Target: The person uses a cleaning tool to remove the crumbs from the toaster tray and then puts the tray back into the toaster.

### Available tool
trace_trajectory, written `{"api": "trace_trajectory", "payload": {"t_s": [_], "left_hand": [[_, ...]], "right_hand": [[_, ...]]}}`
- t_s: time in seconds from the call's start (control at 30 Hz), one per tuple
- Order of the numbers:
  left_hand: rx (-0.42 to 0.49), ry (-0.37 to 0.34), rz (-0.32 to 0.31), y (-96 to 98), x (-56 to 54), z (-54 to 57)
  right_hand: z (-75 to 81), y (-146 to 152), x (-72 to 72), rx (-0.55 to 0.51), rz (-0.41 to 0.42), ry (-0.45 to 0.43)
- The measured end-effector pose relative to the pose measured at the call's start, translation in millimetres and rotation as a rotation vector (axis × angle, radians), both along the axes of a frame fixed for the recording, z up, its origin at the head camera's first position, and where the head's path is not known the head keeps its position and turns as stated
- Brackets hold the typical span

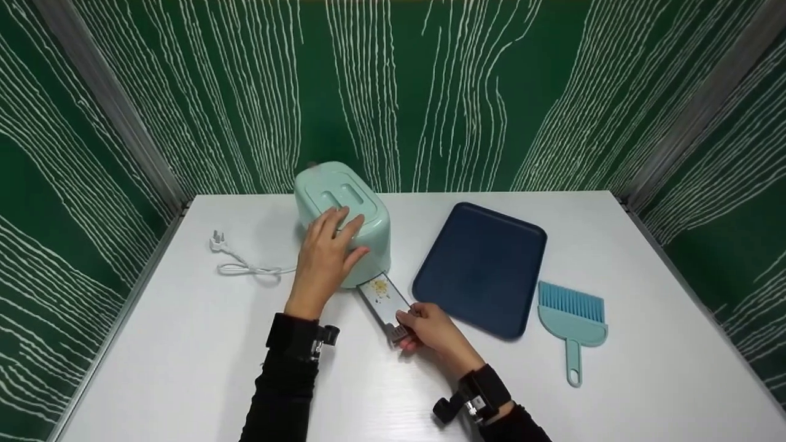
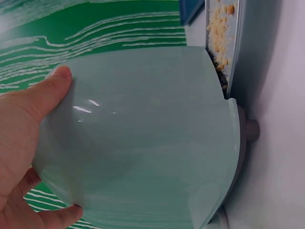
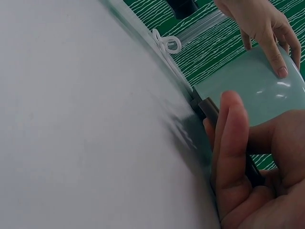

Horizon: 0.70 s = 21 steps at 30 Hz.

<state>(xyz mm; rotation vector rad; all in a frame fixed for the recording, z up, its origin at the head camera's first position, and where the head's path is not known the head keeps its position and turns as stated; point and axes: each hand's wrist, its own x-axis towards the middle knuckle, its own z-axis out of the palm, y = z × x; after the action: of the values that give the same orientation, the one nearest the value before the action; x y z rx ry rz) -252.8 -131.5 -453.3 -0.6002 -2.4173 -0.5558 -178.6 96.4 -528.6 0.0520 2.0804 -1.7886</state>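
Observation:
A mint green toaster [image 1: 368,245] stands at the back of the white table, two long recesses in its top. My left hand [image 1: 322,258] rests on its near top end with fingers spread; the left wrist view shows the thumb and another finger touching its rounded end. From the toaster's base a crumb tray [image 1: 385,302] sticks partly out toward me. Yellowish crumbs [image 2: 218,36] lie on it near the toaster. My right hand [image 1: 436,328] pinches the tray's grey outer end between thumb and fingers, and those fingers partly hide it.
Right of the toaster lies a dark blue flat tray [image 1: 482,270]. A light blue hand brush [image 1: 573,328] lies farther right. The toaster's white cord and plug [image 1: 236,258] are at the left. Green walls with white lines [image 1: 362,92] enclose the table [image 1: 184,344].

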Motion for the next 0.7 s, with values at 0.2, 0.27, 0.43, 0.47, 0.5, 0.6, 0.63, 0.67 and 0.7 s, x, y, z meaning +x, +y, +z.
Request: {"api": "trace_trajectory", "payload": {"t_s": [0.2, 0.27, 0.43, 0.47, 0.5, 0.6, 0.63, 0.67, 0.7], "left_hand": [[0.001, -0.013, 0.005, 0.8, -0.3, -0.3], [0.001, -0.017, 0.004, 0.7, 0.1, 0.0], [0.006, -0.024, 0.004, 0.4, 1.2, 0.5], [0.007, -0.023, 0.005, 0.4, 1.2, 0.5], [0.007, -0.024, 0.005, 0.4, 1.3, 0.6], [0.007, -0.024, 0.004, 0.4, 0.9, 0.1], [0.009, -0.025, 0.003, 0.4, 0.6, -0.2], [0.011, -0.025, 0.002, 0.5, 0.3, -0.5], [0.012, -0.026, 0.001, 0.7, 0.1, -0.7]], "right_hand": [[-1.1, 3, 3.4, 0.017, 0.005, 0.001], [-1.3, 4, 5.0, 0.019, 0.004, 0.001], [0.4, 5, 9.7, 0.012, 0.006, 0.0], [0.2, 6, 10.5, 0.011, 0.009, 0.004], [0.3, 6, 11.3, 0.011, 0.009, 0.008], [-0.8, 8, 13.5, 0.016, 0.014, 0.022], [-1.0, 9, 14.1, 0.02, 0.019, 0.026], [-1.5, 10, 14.5, 0.024, 0.024, 0.029], [-1.7, 11, 15.2, 0.027, 0.026, 0.031]]}}
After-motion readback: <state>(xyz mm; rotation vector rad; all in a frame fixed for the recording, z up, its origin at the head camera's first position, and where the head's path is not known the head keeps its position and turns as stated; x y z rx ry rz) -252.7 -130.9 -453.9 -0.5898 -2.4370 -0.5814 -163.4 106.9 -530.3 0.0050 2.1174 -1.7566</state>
